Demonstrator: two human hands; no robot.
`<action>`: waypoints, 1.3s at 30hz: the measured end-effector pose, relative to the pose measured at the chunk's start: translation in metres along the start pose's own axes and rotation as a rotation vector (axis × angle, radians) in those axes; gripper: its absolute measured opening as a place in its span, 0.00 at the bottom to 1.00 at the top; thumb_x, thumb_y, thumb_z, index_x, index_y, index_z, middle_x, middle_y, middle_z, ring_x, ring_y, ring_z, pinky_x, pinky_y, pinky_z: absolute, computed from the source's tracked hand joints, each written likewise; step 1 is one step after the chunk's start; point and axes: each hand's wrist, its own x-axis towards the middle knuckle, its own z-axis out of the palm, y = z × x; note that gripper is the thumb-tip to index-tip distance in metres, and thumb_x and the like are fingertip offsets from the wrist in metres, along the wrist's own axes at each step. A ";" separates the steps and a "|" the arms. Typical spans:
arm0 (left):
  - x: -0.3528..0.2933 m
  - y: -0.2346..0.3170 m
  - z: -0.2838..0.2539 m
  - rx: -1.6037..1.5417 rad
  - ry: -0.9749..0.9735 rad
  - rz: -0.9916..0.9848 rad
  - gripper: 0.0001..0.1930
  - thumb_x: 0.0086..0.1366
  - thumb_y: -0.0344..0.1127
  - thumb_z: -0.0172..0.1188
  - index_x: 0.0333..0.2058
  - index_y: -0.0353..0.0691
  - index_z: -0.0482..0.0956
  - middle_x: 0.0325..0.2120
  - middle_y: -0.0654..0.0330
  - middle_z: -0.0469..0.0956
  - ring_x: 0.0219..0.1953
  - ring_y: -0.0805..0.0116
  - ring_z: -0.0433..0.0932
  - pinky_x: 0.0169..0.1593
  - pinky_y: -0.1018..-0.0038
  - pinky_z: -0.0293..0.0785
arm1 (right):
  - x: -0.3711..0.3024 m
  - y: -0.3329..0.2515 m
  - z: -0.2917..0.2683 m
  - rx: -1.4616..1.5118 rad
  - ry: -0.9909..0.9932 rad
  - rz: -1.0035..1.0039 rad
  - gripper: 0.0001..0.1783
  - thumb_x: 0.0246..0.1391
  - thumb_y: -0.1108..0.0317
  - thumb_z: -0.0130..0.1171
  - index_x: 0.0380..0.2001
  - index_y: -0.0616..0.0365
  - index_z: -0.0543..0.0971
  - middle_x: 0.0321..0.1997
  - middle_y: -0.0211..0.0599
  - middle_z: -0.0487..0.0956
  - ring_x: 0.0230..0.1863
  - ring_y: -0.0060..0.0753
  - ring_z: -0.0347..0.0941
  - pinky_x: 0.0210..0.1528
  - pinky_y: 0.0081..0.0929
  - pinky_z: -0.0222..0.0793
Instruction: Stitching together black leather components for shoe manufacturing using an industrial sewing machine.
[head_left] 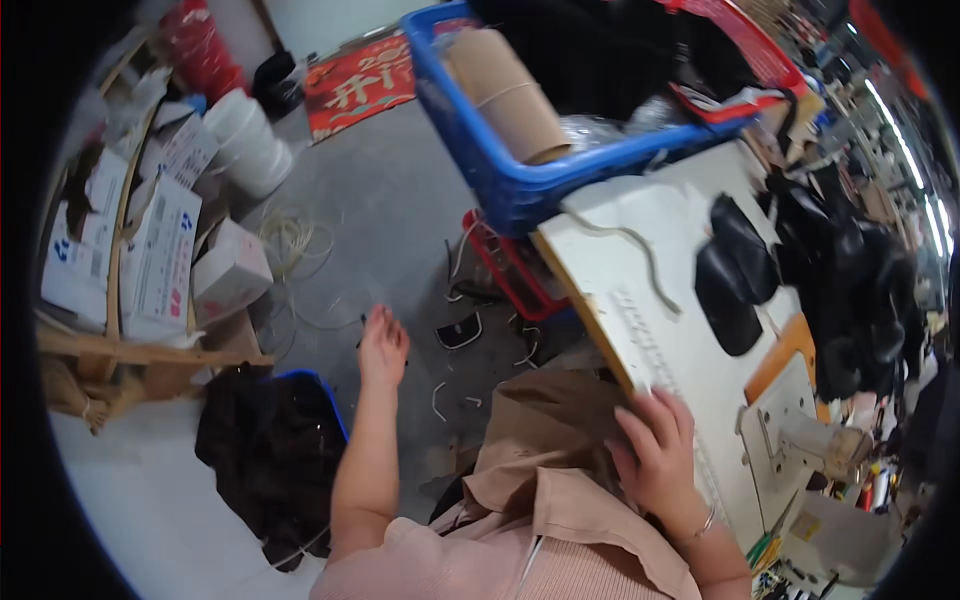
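My left hand [382, 350] is stretched out over the grey floor, its fingers curled; small dark bits show at its sides, and what it holds is too small to make out. At the table's front edge, my right hand [655, 450] is open with fingers loosely bent, beside the tan cloth [550, 420] over my lap. Several black pieces of material [735, 275] lie on the pale worktable [625, 270], along with a grey strip [640, 250]. To the right of them is a sewing machine [790, 430] with an orange-brown part.
A blue basket [500, 185] with black material and a brown roll sits on the table's far end. A red crate [510, 275] stands below. Scraps and coiled tubing [290, 240] lie on the floor. Cartons [160, 250] and a dark cloth heap [265, 440] are at left.
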 end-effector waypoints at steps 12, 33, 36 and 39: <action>0.175 -0.193 -0.275 1.440 0.296 -0.125 0.13 0.54 0.38 0.53 0.34 0.36 0.78 0.30 0.50 0.78 0.33 0.56 0.78 0.39 0.65 0.72 | 0.209 -0.031 0.058 -0.396 -0.212 0.076 0.41 0.31 0.75 0.65 0.55 0.55 0.64 0.62 0.53 0.55 0.64 0.58 0.48 0.62 0.46 0.46; 0.331 -0.258 -0.214 1.800 0.379 -0.385 0.20 0.47 0.31 0.53 0.43 0.38 0.76 0.54 0.47 0.61 0.51 0.48 0.67 0.55 0.64 0.63 | 0.246 -0.009 0.068 -0.558 -0.572 0.068 0.37 0.29 0.49 0.63 0.45 0.59 0.72 0.46 0.56 0.67 0.43 0.58 0.65 0.42 0.48 0.62; 0.330 -0.269 -0.222 1.753 0.381 -0.321 0.18 0.46 0.30 0.55 0.39 0.34 0.77 0.47 0.47 0.67 0.46 0.50 0.71 0.50 0.65 0.68 | 0.248 -0.009 0.067 -0.547 -0.586 0.063 0.41 0.25 0.45 0.63 0.45 0.59 0.71 0.47 0.57 0.66 0.44 0.58 0.64 0.44 0.49 0.61; 0.317 -0.282 -0.225 1.729 0.272 -0.207 0.14 0.46 0.30 0.56 0.34 0.32 0.77 0.42 0.46 0.69 0.43 0.50 0.72 0.48 0.64 0.69 | 0.248 -0.011 0.066 -0.534 -0.601 0.065 0.45 0.22 0.41 0.63 0.46 0.60 0.71 0.48 0.58 0.64 0.45 0.59 0.62 0.46 0.49 0.59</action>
